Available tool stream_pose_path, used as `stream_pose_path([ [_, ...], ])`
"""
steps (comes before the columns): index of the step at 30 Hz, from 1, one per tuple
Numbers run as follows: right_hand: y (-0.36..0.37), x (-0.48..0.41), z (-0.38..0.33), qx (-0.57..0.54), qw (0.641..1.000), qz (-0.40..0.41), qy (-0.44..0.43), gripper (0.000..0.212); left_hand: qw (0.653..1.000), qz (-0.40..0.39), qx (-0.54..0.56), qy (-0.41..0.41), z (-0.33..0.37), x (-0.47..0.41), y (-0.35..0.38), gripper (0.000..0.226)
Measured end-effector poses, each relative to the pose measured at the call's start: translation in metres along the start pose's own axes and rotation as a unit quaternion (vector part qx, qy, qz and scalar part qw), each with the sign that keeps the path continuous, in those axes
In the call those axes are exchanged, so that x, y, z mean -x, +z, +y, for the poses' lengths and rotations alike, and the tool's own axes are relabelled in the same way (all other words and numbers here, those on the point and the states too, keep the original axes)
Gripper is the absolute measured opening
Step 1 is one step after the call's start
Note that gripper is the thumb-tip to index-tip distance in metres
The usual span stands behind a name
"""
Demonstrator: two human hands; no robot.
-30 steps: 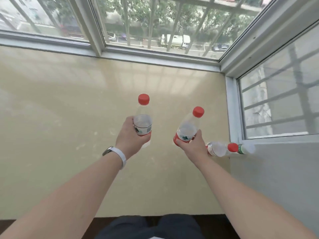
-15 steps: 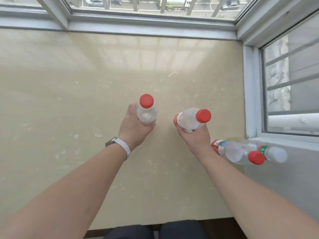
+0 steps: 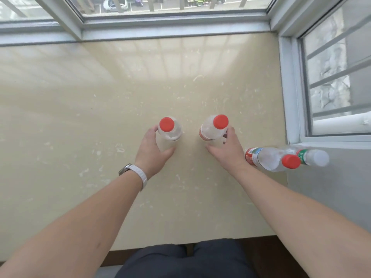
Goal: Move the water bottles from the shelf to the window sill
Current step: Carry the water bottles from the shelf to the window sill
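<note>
Four bottles show on the wide beige window sill, which runs up to the grey window frame. Both hands are out over its middle. The left hand wraps an upright red-capped bottle, and the right hand wraps a second red-capped bottle just beside it. Near the right wall stand a third bottle and a white-capped bottle, touching. A white watch sits on the left wrist.
</note>
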State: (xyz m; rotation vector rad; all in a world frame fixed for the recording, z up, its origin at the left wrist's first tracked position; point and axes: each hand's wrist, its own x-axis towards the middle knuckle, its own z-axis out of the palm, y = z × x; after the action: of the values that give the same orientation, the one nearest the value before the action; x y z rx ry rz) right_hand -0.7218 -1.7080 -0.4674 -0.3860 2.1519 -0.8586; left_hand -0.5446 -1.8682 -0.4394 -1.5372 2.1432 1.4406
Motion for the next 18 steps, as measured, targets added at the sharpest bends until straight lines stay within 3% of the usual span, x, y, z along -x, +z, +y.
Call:
stream_pose_path([
  [5, -0.009, 0.022, -0.003, 0.026, 0.999, -0.018, 0.004, 0.084, 0.999, 0.038, 0.001, -0.007, 0.009, 0.033, -0.006, 0.078],
  [13, -0.037, 0.106, -0.02, 0.109, 0.992, -0.019, -0.057, 0.066, 0.998, 0.03, -0.05, 0.036, 0.017, 0.124, -0.022, 0.055],
  [18, -0.067, 0.174, -0.029, 0.225, 0.969, -0.033, -0.099, 0.06, 0.984, 0.02, -0.12, 0.134, 0.016, 0.165, -0.029, 0.049],
])
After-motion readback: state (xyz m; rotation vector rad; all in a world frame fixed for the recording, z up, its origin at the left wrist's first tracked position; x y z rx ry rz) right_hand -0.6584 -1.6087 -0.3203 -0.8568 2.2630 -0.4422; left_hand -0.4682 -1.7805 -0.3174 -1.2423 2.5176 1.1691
